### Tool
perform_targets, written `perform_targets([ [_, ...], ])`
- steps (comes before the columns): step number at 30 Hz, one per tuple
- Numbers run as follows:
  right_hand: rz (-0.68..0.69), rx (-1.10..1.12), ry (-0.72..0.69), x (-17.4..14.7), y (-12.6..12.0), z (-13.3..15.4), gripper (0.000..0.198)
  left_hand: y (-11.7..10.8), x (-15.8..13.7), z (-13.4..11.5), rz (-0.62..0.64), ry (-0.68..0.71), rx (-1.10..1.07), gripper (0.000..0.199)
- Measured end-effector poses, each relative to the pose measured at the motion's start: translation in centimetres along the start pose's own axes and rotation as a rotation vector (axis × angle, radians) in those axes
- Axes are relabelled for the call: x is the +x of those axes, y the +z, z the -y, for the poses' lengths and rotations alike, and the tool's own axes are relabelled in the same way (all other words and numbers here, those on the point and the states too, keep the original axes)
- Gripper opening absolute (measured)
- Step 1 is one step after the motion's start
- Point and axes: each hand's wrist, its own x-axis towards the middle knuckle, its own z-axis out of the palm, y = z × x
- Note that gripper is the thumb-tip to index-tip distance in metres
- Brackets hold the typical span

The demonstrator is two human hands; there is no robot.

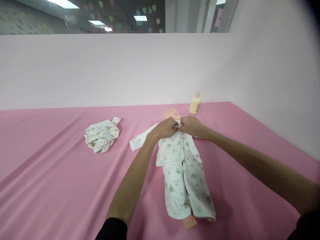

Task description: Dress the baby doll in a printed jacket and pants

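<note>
A baby doll [172, 114] lies on its back with its head toward the wall. It wears a white patterned pajama top [172, 151] and matching pajama pants [176, 186]; one bare foot shows below the hem. At the collar, my left hand [166, 128] is closed on the left edge of the top's front opening. My right hand [192, 126] pinches the other edge right beside it. The two hands nearly meet just under the doll's chin. Whatever fastener lies between my fingers is too small to make out. The sleeve on the left stretches out flat.
A crumpled white patterned garment [102, 135] lies to the left on the pink sheet [62, 193]. Near the wall stands a pale yellow pump bottle [195, 104], behind my right hand. White walls [112, 70] border the back and right, with a window [87, 16] above.
</note>
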Motion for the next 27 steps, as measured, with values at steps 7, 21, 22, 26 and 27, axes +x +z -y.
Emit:
perform_targets([
  [7,-0.029,0.219,-0.016,-0.3,-0.3,-1.4,0.017,0.2,0.4,-0.6,-0.154,0.076,0.013,0.015],
  [21,0.013,-0.265,-0.278,-0.7,-0.2,-0.7,0.018,2.0,1.3,-0.5,-0.161,0.129,0.239,0.024],
  [22,0.010,-0.293,-0.282,-0.6,0.0,-0.6,0.019,2.0,1.3,-0.5,-0.162,0.133,0.234,0.025],
  [26,-0.008,-0.322,-0.234,-0.5,0.5,-0.5,0.017,1.6,1.2,-0.6,-0.167,0.156,0.204,0.028],
  [27,-0.018,-0.294,-0.214,-0.5,0.5,-0.6,0.015,1.5,1.2,-0.6,-0.167,0.153,0.199,0.028],
])
